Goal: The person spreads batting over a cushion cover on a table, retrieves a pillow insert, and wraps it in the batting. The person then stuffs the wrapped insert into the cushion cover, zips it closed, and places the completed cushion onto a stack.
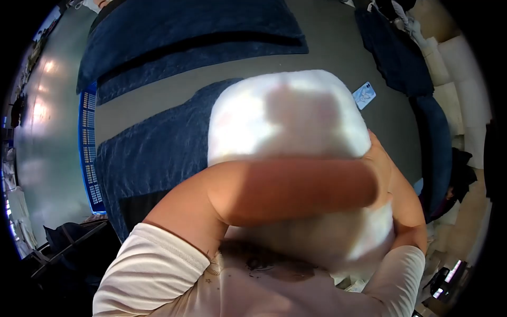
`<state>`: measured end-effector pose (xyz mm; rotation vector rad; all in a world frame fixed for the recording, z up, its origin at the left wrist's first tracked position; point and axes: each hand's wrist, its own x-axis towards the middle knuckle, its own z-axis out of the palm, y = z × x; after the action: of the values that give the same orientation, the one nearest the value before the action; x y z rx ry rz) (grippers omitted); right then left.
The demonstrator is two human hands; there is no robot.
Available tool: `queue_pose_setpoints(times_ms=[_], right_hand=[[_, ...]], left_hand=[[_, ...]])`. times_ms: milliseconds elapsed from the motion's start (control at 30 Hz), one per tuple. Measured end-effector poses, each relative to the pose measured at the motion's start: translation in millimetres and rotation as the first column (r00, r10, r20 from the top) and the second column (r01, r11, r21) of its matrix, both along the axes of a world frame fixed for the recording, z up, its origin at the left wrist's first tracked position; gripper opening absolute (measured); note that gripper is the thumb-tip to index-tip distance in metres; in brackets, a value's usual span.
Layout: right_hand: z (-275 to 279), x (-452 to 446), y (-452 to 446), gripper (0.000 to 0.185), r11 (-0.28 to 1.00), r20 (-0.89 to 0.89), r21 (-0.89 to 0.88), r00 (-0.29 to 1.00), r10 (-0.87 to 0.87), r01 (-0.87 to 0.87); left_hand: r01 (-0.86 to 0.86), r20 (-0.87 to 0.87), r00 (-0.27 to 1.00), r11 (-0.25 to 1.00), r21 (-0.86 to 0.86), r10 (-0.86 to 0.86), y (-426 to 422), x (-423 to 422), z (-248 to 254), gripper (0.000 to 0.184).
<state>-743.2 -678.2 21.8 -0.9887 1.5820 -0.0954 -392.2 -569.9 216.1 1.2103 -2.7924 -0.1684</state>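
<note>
A large white, soft-looking bundle [285, 116] is held up close to my chest, blurred in part. My left arm crosses in front of it, and my right arm bends around its right side, or the reverse; the arms overlap near the bundle's right edge. One hand [377, 164] shows partly at that edge, and I cannot tell which hand it is. The fingers are mostly hidden. Behind the bundle, dark blue fabric [153, 153] lies on the grey table [338, 37].
More dark blue fabric [195, 26] lies at the far side. A phone [364, 95] rests right of the bundle. Blue fabric [435, 148] hangs along the right edge. A blue plastic basket [90, 153] stands at the left, with a black frame [68, 238] below it.
</note>
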Motion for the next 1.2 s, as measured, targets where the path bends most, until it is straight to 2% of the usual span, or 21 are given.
queue_pose_setpoints(times_ms=[200,367,500,533,633,733,767,867,900,967,1000,1033,1100,1133,1167,1200], right_hand=[[-57,29,-75,0.047,0.988,0.016,-0.016,0.988,0.152,-0.152],[-66,7,-45,0.048,0.984,0.089,-0.055,0.981,0.174,-0.17],[-67,-3,-10,0.048,0.977,0.126,-0.14,0.976,0.178,-0.16],[-55,-8,-1,0.048,0.974,0.14,-0.163,0.973,0.184,-0.16],[-10,-23,27,0.048,0.951,0.129,-0.259,0.97,0.207,-0.169],[48,-38,65,0.049,0.918,0.065,-0.354,0.974,0.216,-0.18],[72,-44,79,0.049,0.905,0.038,-0.386,0.977,0.211,-0.181],[135,-53,127,0.049,0.863,-0.056,-0.472,0.983,0.175,-0.181],[155,-54,143,0.049,0.847,-0.093,-0.499,0.983,0.159,-0.184],[190,-46,180,0.05,0.824,-0.173,-0.532,0.978,0.117,-0.193],[204,-39,200,0.05,0.816,-0.212,-0.543,0.972,0.097,-0.2],[217,-35,225,0.05,0.812,-0.258,-0.545,0.963,0.075,-0.209],[239,-14,263,0.05,0.81,-0.334,-0.542,0.942,0.038,-0.225],[248,-4,281,0.05,0.81,-0.366,-0.54,0.93,0.02,-0.23],[256,9,296,0.05,0.81,-0.401,-0.533,0.916,0.01,-0.242],[264,21,311,0.05,0.811,-0.434,-0.525,0.901,0.008,-0.26]], left_hand=[[-0.023,0.099,0.995,0.997,0.075,0.016,-44,-35,-11,0.064],[0.005,0.135,0.991,1.0,0.014,-0.007,-23,-82,0,0.06],[0.042,0.089,0.995,0.997,-0.065,-0.036,12,-103,20,0.058],[0.043,0.077,0.996,0.996,-0.083,-0.037,24,-102,27,0.059],[0.134,-0.117,0.982,0.986,-0.102,-0.146,55,-99,34,0.058],[0.25,-0.329,0.899,0.956,-0.154,-0.288,81,-93,44,0.057],[0.276,-0.416,0.848,0.943,-0.185,-0.329,94,-81,60,0.051],[0.047,-0.607,0.652,0.823,-0.566,-0.454,138,1,64,0.046],[0.011,-0.648,0.637,0.846,-0.533,-0.416,150,37,53,0.045],[-0.212,-0.597,0.793,0.863,-0.459,-0.123,179,113,-6,0.027],[-0.369,-0.712,0.693,0.903,-0.219,0.111,197,137,-39,0.02],[-0.443,-0.654,0.704,0.891,-0.097,0.278,219,156,-74,0.017],[-0.269,-0.483,0.813,0.946,0.184,0.325,270,185,-164,0.016],[-0.178,-0.449,0.862,0.969,0.17,0.237,298,183,-192,0.02],[-0.107,-0.46,0.854,0.948,0.3,0.243,321,181,-212,0.025],[-0.088,-0.408,0.889,0.952,0.293,0.207,339,170,-243,0.032]])
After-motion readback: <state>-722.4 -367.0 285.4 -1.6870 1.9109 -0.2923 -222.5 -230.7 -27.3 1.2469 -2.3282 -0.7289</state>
